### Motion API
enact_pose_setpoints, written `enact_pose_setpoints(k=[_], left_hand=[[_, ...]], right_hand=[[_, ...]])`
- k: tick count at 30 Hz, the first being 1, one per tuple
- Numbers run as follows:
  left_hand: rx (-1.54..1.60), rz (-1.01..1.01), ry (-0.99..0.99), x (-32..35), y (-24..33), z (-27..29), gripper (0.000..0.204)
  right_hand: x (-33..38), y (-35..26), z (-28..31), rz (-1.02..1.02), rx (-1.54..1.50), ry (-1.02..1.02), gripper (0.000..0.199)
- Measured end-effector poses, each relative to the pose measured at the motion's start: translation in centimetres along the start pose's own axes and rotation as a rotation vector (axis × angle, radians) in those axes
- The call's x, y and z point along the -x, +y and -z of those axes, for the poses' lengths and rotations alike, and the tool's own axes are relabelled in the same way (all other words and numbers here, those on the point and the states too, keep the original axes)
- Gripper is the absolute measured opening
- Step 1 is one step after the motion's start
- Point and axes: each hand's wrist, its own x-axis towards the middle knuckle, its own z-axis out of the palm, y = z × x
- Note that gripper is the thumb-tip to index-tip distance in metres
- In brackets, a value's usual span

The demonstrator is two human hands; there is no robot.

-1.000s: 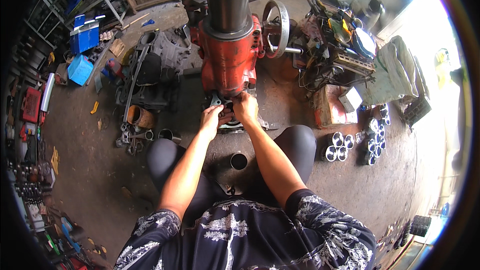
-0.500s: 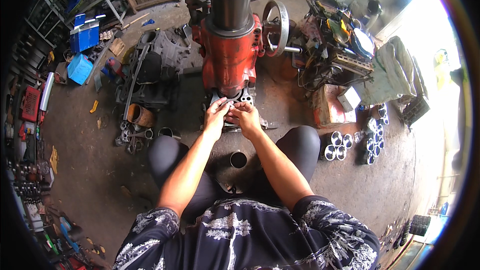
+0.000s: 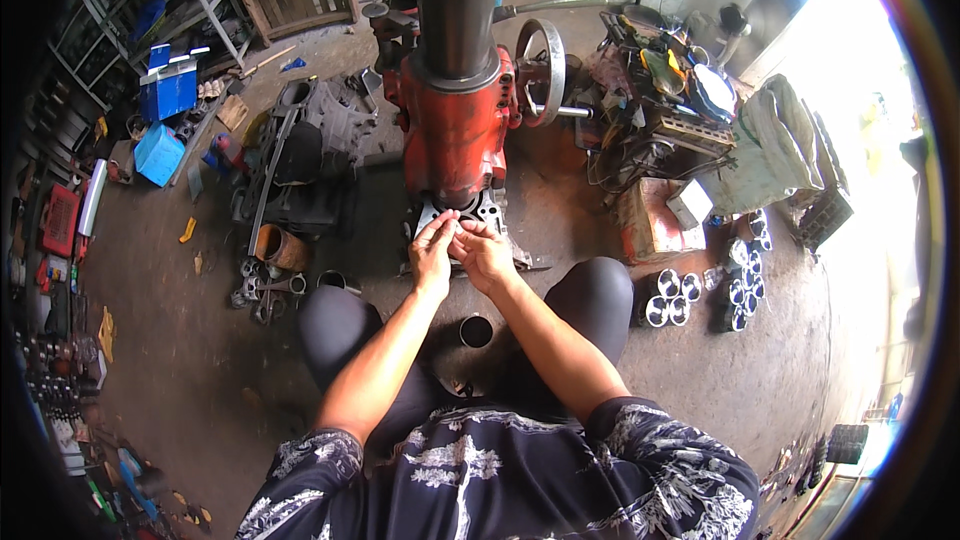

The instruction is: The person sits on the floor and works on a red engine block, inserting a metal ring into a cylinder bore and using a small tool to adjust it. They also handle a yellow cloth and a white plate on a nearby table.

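I am crouched in front of a red machine (image 3: 455,130) with a tall dark steel column (image 3: 455,0) and a handwheel (image 3: 540,70). Under it lies a grey metal engine block (image 3: 485,208) with round bores. My left hand (image 3: 432,252) and my right hand (image 3: 483,252) meet just in front of the block, fingertips pinched together on something too small to make out. A short dark metal sleeve (image 3: 476,330) stands on the floor between my knees.
Engine parts and a rusty cylinder (image 3: 280,248) lie at left, with blue boxes (image 3: 165,90) further back. Several shiny cylinder sleeves (image 3: 670,298) sit at right. A cluttered bench with tools (image 3: 660,100) and a pale sack (image 3: 775,155) stand at back right.
Both hands have drawn back from the engine block under the red machine toward me and now meet fingertip to fingertip in front of it.
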Motion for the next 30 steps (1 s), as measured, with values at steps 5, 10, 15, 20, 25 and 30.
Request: enact_pose_setpoints(k=[5, 10, 15, 20, 25, 30], left_hand=[[-0.181, -0.169, -0.103, 1.8, 3.9, -0.4, 0.037], [-1.134, -0.637, -0.052, 5.7, 13.4, 5.5, 0.026], [-1.470, -0.436, 0.140, 8.8, 16.3, 9.7, 0.028], [-1.587, -0.387, 0.207, 8.4, 14.8, 9.8, 0.029], [-1.632, -0.278, 0.225, 6.6, 14.1, 9.3, 0.033], [-1.679, -0.197, 0.275, 5.5, 13.9, 8.8, 0.032]], right_hand=[[3.3, -4.3, -1.9, 0.030, 0.190, 0.117, 0.013], [5.5, -19.4, -1.6, 0.453, 0.897, 0.063, 0.017], [1.2, -36.6, 0.9, 0.748, 1.006, 0.314, 0.022], [-8.3, -46.1, 2.5, 0.689, 0.915, 0.409, 0.017], [-18.3, -47.9, 3.1, 0.532, 0.904, 0.369, 0.019], [-25.4, -50.0, 5.0, 0.691, 1.377, 0.689, 0.013]])
